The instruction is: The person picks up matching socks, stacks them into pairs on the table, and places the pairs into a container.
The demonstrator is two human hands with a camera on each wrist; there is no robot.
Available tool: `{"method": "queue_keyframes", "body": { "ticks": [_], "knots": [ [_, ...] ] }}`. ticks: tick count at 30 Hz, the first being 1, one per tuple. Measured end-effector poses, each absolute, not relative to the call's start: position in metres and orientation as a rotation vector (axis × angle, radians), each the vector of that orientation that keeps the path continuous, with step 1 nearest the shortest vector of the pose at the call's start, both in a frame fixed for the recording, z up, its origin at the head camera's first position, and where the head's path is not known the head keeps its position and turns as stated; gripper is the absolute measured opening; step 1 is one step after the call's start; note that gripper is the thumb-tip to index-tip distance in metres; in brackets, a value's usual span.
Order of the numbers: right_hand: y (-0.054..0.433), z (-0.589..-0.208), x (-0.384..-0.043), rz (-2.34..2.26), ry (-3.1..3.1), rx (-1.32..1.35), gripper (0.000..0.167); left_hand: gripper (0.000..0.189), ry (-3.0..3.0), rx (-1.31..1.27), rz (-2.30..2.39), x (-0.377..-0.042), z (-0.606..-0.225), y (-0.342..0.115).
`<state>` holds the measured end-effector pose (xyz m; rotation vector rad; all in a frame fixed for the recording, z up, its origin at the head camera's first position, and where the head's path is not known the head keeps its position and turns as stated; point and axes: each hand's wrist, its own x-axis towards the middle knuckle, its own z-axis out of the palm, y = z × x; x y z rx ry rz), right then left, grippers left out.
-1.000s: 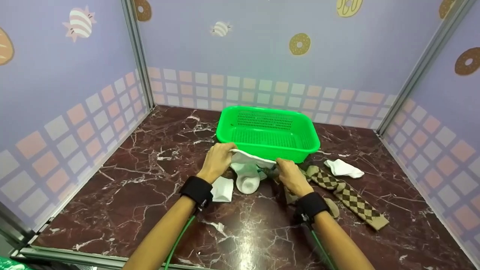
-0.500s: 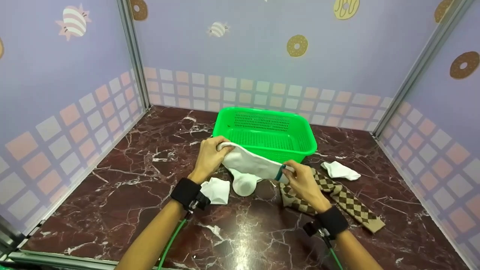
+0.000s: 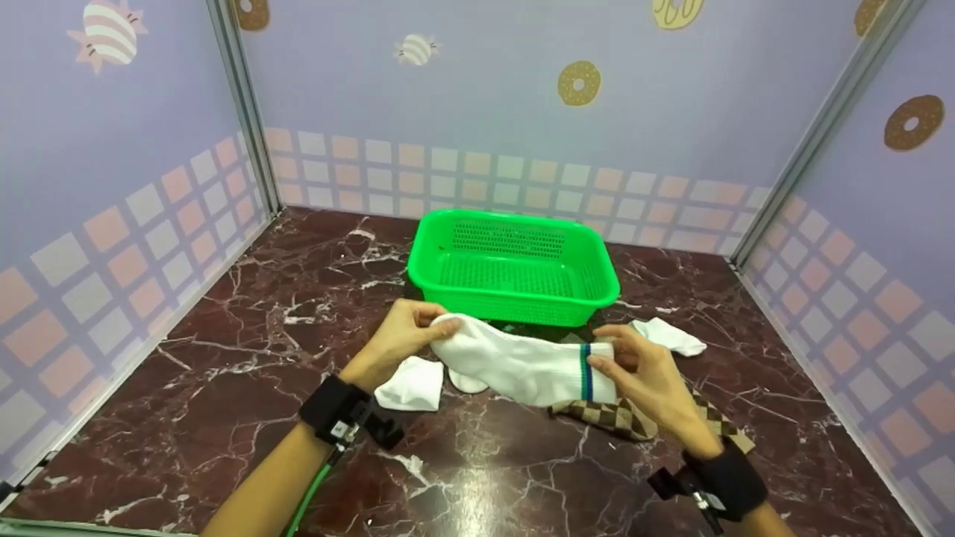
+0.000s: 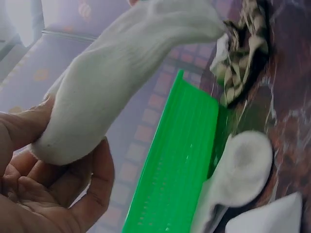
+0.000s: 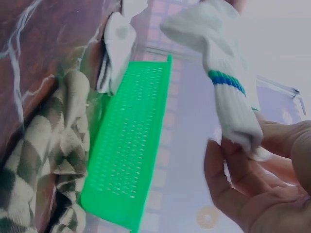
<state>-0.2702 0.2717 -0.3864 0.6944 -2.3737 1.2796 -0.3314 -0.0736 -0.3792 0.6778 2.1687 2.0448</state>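
Note:
A white sock point(image 3: 522, 365) with green and blue stripes at its cuff is stretched sideways between both hands, in front of the basket in the head view. My left hand point(image 3: 406, 328) pinches the toe end between thumb and fingers; the left wrist view shows the thumb on top of the sock point(image 4: 97, 92). My right hand point(image 3: 649, 373) grips the cuff near the stripes, and in the right wrist view the thumb and fingers of that hand point(image 5: 262, 179) close on the cuff's opening. Part of another white sock point(image 3: 466, 382) shows below the held one, mostly hidden.
Behind the hands stands a green plastic basket point(image 3: 515, 309) on the dark marbled table point(image 3: 246, 358). A white sock point(image 3: 412, 384) lies left, another white sock point(image 3: 669, 337) right. Brown checkered socks point(image 3: 612, 419) lie partly behind the right hand. Patterned walls enclose the table.
Both hands have come nearer and spread apart with the white sock, which now hangs with its side and striped cuff facing me. The view has shifted slightly; the basket has stayed in place.

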Motion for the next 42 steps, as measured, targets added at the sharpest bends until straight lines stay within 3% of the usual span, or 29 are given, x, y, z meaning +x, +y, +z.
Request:
{"method": "queue_keyframes", "body": {
  "ticks": [4,14,27,42],
  "knots": [
    [0.282,-0.380,-0.260,1.284,-2.476,0.740,0.027,0.014,1.971,0.624,2.018,-0.321,-0.384,-0.071],
    [0.300,-0.391,-0.238,1.327,-2.661,0.702,0.045,0.022,1.870,0.452,1.873,-0.300,-0.410,-0.059],
    [0.305,-0.435,-0.241,1.141,-2.769,0.850,0.035,0.018,2.139,0.526,1.613,-0.277,-0.436,-0.053],
    [0.302,-0.453,-0.251,1.081,-2.883,0.904,0.020,0.020,2.370,0.651,1.307,-0.281,-0.444,-0.051]
  ]
}}
